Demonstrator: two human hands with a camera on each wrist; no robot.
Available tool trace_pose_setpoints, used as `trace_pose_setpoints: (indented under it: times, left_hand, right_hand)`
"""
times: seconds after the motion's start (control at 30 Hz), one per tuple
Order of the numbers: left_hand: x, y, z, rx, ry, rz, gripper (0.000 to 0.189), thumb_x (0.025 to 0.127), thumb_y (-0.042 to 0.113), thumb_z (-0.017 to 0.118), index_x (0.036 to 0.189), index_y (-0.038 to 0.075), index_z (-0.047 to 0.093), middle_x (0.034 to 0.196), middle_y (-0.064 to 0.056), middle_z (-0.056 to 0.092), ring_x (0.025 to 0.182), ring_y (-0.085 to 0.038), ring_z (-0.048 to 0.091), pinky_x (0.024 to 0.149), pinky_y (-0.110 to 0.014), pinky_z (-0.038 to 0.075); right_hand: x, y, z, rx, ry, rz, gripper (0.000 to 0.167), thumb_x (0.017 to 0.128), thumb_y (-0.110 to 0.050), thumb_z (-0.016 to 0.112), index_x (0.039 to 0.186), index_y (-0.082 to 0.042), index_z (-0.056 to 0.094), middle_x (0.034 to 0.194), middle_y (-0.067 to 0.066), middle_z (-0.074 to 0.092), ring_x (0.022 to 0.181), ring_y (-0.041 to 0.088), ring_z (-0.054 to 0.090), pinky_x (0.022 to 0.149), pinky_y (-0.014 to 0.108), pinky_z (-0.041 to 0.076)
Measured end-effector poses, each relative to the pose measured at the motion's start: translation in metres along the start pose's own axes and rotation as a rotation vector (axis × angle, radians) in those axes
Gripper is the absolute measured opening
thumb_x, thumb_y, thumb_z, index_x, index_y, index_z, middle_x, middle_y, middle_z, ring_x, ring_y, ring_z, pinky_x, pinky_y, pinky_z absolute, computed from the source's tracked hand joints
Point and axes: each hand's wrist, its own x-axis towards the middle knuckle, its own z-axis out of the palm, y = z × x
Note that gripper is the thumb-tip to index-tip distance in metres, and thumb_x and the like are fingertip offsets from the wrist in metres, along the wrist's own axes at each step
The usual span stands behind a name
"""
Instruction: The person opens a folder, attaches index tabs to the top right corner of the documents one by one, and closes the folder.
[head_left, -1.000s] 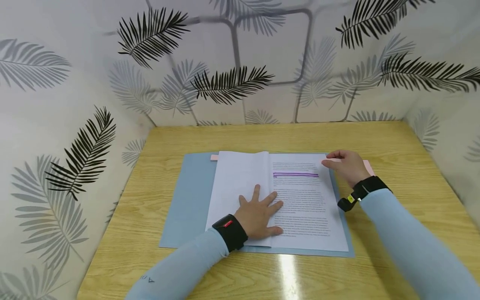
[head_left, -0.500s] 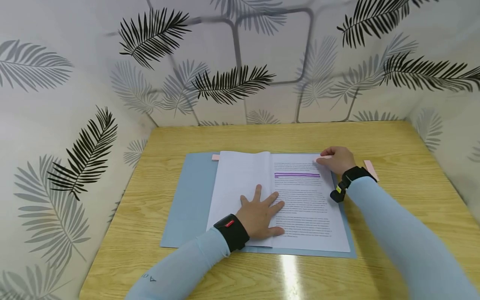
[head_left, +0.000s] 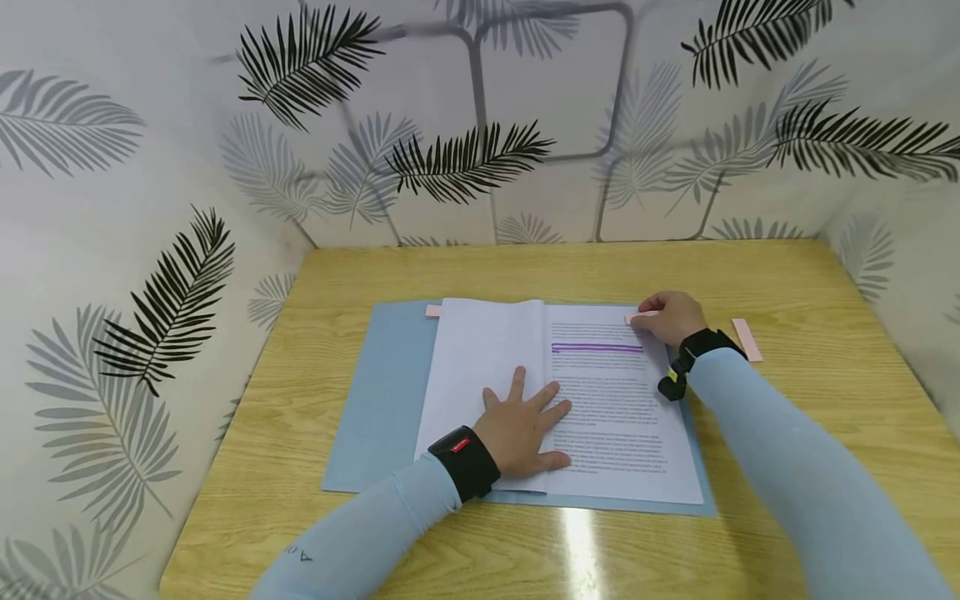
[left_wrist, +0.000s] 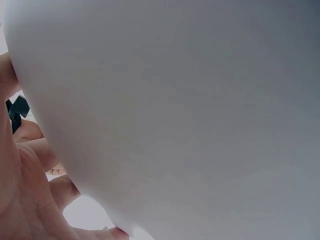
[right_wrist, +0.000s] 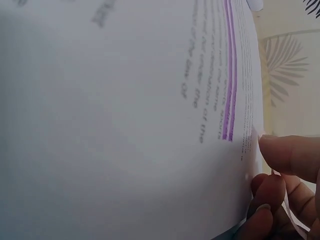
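Observation:
A blue folder (head_left: 375,392) lies spread on the table with printed sheets in it. My left hand (head_left: 519,433), fingers spread, rests flat across the inner fold, between the turned blank page (head_left: 476,350) and the printed page (head_left: 607,433). Two purple highlighted lines (head_left: 597,347) cross that printed page near its top. At its upper right edge my right hand (head_left: 675,318) pinches a pink sticky tab (head_left: 633,318), its end overlapping the page. In the right wrist view the thumb (right_wrist: 290,154) and curled fingers sit at the page's edge. The left wrist view is mostly filled by blurred pale paper (left_wrist: 165,115).
Another pink sticky strip (head_left: 747,340) lies on the wooden table (head_left: 817,333), right of the folder. A small pink tab (head_left: 433,312) sticks out at the turned page's left edge. A leaf-patterned curtain (head_left: 540,200) rises behind the table's back edge.
My right hand has moved left onto the page's upper right edge with the pink sticky tab. The other pink strip on the table has come fully into view. My left hand stays put.

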Motion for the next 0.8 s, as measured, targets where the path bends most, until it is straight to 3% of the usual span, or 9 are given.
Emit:
trace_pose_setpoints:
  times: [0.8]
  left_hand:
    - [0.0007,-0.0006,0.0028,0.009,0.013,0.004,0.082,0.084,0.078,0.036,0.152,0.034,0.027,0.159,0.003,0.02,0.141,-0.047,0.015,0.087,-0.071,0.038]
  right_hand:
    - [0.0075,0.0084,0.0,-0.025,-0.009,0.016,0.032,0.088,-0.031,0.07,0.106,-0.005,0.062,0.106,0.018,0.059,0.091,0.033,0.05,0.071,0.038,0.04]
